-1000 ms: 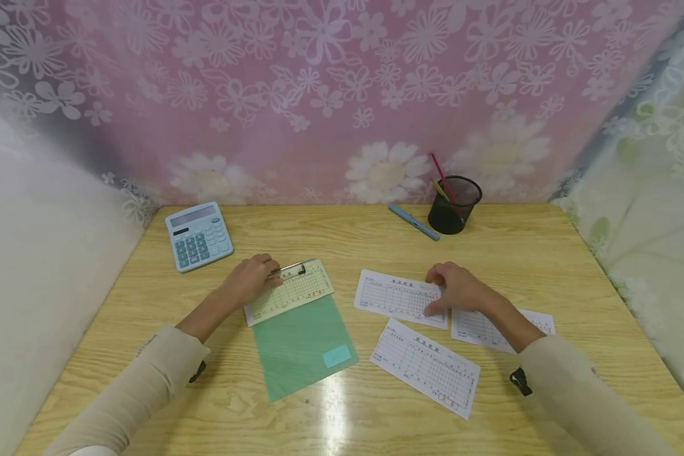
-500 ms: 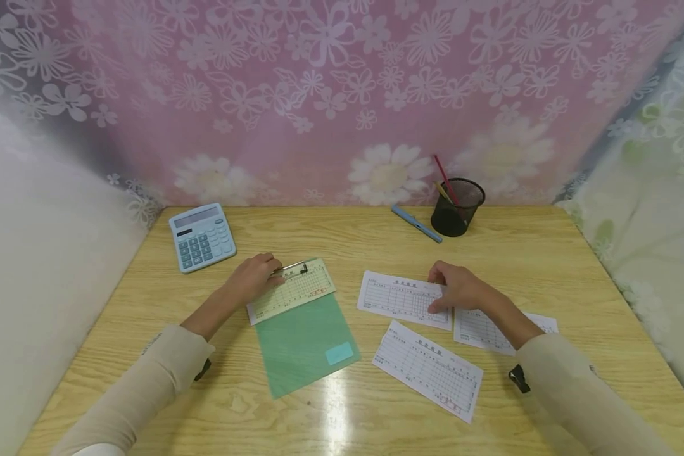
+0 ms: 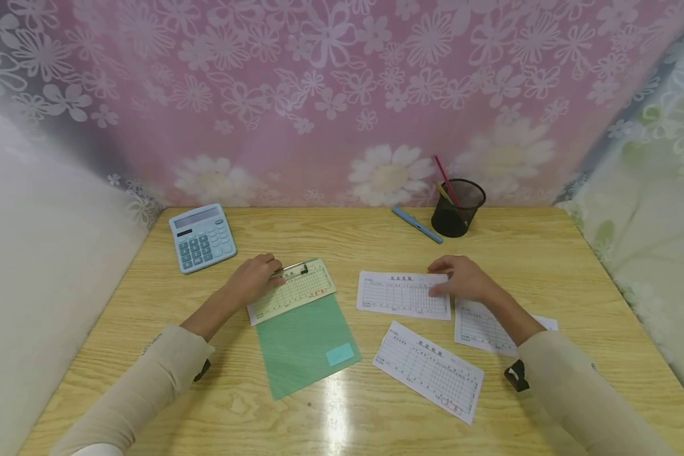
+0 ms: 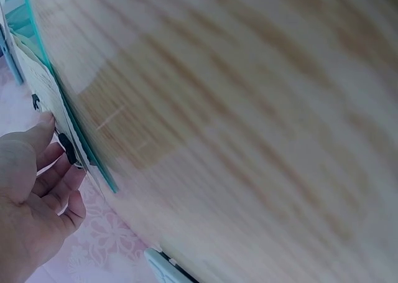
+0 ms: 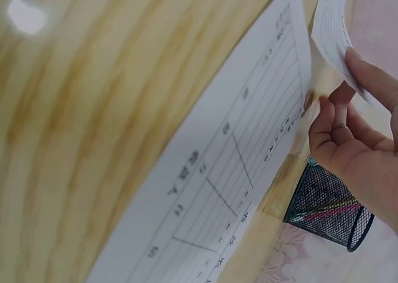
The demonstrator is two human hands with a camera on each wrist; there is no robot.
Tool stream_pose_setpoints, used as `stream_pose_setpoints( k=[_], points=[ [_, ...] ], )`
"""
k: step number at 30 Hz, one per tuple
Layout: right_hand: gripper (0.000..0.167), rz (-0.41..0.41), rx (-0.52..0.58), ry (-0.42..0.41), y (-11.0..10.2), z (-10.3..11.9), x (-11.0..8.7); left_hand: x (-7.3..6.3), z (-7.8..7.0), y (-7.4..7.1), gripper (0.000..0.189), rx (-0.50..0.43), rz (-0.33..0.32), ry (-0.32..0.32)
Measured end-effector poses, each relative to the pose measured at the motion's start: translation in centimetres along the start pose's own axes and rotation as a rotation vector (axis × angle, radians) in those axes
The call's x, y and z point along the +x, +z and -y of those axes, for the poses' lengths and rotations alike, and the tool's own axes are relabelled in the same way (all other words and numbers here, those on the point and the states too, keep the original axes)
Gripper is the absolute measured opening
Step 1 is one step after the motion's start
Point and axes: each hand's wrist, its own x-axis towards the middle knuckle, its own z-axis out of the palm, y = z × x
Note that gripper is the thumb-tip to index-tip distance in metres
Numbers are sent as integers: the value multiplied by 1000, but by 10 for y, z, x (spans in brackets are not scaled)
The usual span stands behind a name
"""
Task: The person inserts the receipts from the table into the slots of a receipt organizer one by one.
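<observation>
A green clipboard (image 3: 299,348) lies at a slant on the wooden table, its metal clip (image 3: 291,268) over a yellow printed form (image 3: 296,294). My left hand (image 3: 252,278) grips that clip at the top left corner; in the left wrist view the thumb is on the clip with fingers curled behind. To the right, my right hand (image 3: 466,278) pinches the right end of a white printed form (image 3: 399,294) between thumb and fingers, and that end is raised in the right wrist view. A second white form (image 3: 427,370) lies below it. The third white form (image 3: 481,324) is partly hidden under my right forearm.
A light blue calculator (image 3: 201,239) sits at the back left. At the back right stand a black mesh pen cup (image 3: 453,218) with a red pencil in it and, beside it, a blue pen (image 3: 416,224) lying flat. A floral curtain (image 3: 330,126) hangs behind the table.
My right hand has moved slightly up and turned the pinched white form to lie more level. The left hand stays on the clip.
</observation>
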Motion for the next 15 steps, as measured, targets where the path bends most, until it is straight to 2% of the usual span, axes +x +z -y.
stream_pose_setpoints(
  k=[4, 7, 13, 15],
  points=[
    [44, -16, 16, 66, -3, 0, -1, 0, 1, 1, 25, 4, 4, -1],
    [34, -7, 49, 78, -3, -3, 1, 0, 2, 2, 25, 2, 4, 2],
    [45, 0, 76, 79, -2, -2, 2, 0, 2, 3, 25, 2, 2, 2],
    [48, 24, 146, 77, -1, -1, 2, 0, 1, 2, 25, 1, 4, 1]
  ],
)
